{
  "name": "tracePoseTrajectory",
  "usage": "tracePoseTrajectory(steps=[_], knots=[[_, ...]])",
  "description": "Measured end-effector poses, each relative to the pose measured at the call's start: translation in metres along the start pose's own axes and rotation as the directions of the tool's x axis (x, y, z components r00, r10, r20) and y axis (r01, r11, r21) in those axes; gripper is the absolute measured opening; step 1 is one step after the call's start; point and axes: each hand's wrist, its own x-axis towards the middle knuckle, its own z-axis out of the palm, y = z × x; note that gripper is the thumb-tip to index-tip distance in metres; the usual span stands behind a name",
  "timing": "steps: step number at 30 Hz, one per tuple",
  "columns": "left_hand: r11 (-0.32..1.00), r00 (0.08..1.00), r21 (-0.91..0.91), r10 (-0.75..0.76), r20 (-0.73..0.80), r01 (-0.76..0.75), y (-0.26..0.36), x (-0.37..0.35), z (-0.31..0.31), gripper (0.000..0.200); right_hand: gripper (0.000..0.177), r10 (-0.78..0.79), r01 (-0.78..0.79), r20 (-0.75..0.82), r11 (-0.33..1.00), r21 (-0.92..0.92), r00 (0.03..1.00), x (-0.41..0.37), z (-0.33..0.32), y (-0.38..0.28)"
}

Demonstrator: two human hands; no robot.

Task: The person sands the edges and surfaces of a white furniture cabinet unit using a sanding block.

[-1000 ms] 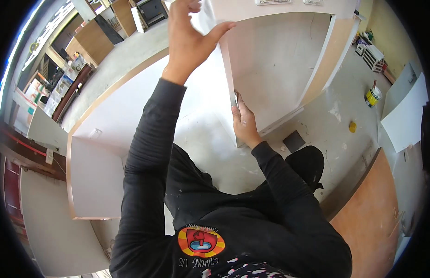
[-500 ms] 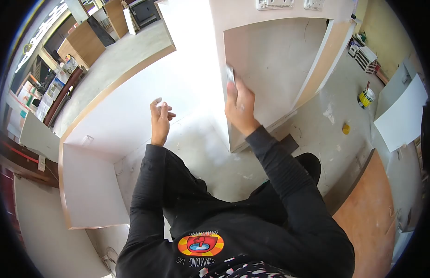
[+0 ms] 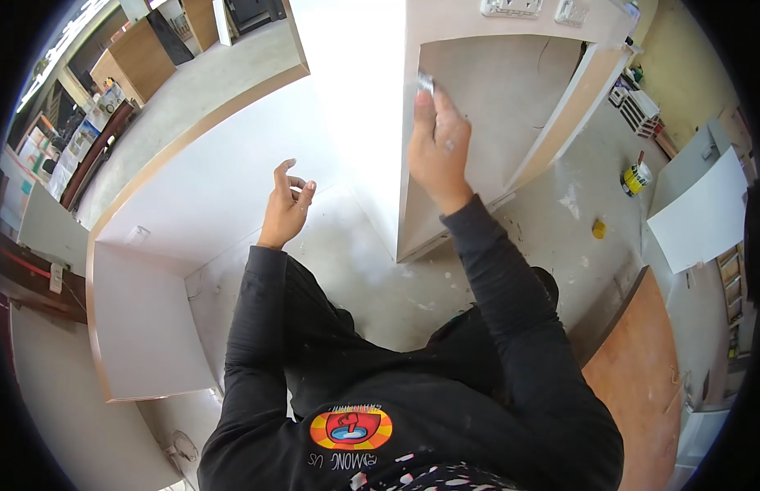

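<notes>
My right hand [image 3: 444, 151] is closed around a small, flat, silvery tool [image 3: 426, 83] that looks like a scraper blade; most of it is hidden by the fingers. Its tip is at the inner left edge of the arched opening in the white cabinet [image 3: 376, 123]; whether it touches cannot be made out. In mid-air in front of the curved white panel [image 3: 257, 139], my left hand [image 3: 285, 211] has loosely bent fingers set apart, with nothing in them. White smears mark the back of my right hand.
White sockets [image 3: 511, 7] sit above the opening. On the floor to the right are a yellow-labelled paint tub [image 3: 636, 178] and a small yellow object [image 3: 599, 229]. A curved brown board [image 3: 638, 385] lies lower right. White boards [image 3: 699, 221] lean beyond it.
My right hand has moved up along the opening's edge with the silvery tool. My left hand's fingers have spread slightly, and the whole view has shifted a little.
</notes>
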Motion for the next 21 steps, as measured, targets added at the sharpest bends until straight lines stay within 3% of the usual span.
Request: tracePoseTrajectory(steps=[3, 5, 8, 11, 12, 14, 15, 16, 18, 21], knots=[[1.0, 0.999, -0.003, 0.022, 0.047, -0.022, -0.007, 0.001, 0.0, 0.059, 0.026, -0.078, 0.096, -0.162, 0.99, 0.102, 0.984, 0.002, 0.011, -0.008], [1.0, 0.997, -0.004, 0.022, 0.072, -0.022, -0.003, -0.002, 0.0, 0.061, 0.024, 0.009, 0.005, -0.232, 0.998, 0.057, 0.973, 0.016, 0.003, -0.036], [0.999, 0.993, 0.018, 0.026, 0.112, -0.028, -0.001, 0.0, -0.003, 0.063, 0.024, -0.002, -0.013, -0.158, 0.995, -0.096, 0.987, 0.018, 0.018, -0.02], [0.998, 0.989, 0.061, 0.014, 0.15, -0.024, 0.002, -0.007, -0.006, 0.065, 0.023, 0.084, -0.081, -0.122, 0.996, 0.03, 0.989, 0.017, 0.0, -0.032], [0.997, 0.987, 0.074, 0.008, 0.161, -0.021, 0.003, -0.004, -0.006, 0.066, 0.023, 0.074, -0.071, -0.123, 0.997, 0.029, 0.99, 0.017, 0.004, -0.034], [0.999, 0.987, 0.047, 0.018, 0.159, -0.026, 0.0, -0.001, -0.005, 0.067, 0.023, -0.107, 0.124, -0.339, 0.992, 0.03, 0.935, 0.012, 0.013, -0.037], [0.999, 0.986, 0.028, 0.019, 0.164, -0.024, -0.002, -0.004, -0.005, 0.068, 0.024, -0.065, 0.042, -0.237, 0.994, -0.102, 0.969, 0.011, 0.008, -0.038], [1.0, 0.986, 0.028, 0.009, 0.164, -0.013, -0.001, -0.006, -0.006, 0.068, 0.024, -0.058, 0.036, -0.23, 0.994, -0.099, 0.972, 0.015, 0.004, -0.039], [0.999, 0.982, 0.045, 0.001, 0.19, -0.01, 0.005, -0.005, -0.006, 0.068, 0.025, 0.179, -0.175, 0.025, 0.977, -0.12, 0.983, 0.026, -0.002, -0.037], [0.99, 0.977, 0.113, 0.065, 0.202, -0.089, 0.002, -0.008, -0.006, 0.067, 0.025, 0.098, -0.101, -0.122, 0.995, -0.013, 0.988, 0.018, 0.001, -0.042]])
